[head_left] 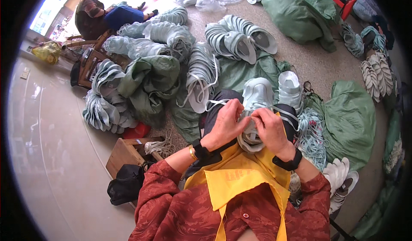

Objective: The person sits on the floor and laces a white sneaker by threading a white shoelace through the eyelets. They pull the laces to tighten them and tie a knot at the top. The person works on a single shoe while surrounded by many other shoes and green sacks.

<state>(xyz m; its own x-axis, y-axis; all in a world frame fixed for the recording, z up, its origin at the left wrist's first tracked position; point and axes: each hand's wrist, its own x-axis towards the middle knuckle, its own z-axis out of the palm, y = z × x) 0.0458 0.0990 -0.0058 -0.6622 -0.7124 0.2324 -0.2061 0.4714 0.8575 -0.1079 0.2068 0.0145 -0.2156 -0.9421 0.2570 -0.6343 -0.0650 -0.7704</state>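
A pale grey-green sneaker upper (257, 88) rests on my lap, toe pointing away from me. Over its lace holes my left hand (227, 121) is closed in a pinch on a white shoelace (214, 102), which loops out past my fingers to the left. My right hand (271, 129) pinches the lace on the opposite side, and a length of it trails off to the right. The fingertips of both hands nearly meet above the tongue, hiding part of the lacing. Just beyond my right hand stands another pale upper (290, 86).
Long nested stacks of uppers (201, 69) lie ahead and left, around a crumpled green sack (150, 82). A bundle of laces (311, 131) and a green sack (349, 121) are at right. A wooden stool (124, 157) stands left. Far left, a person (96, 13) sits.
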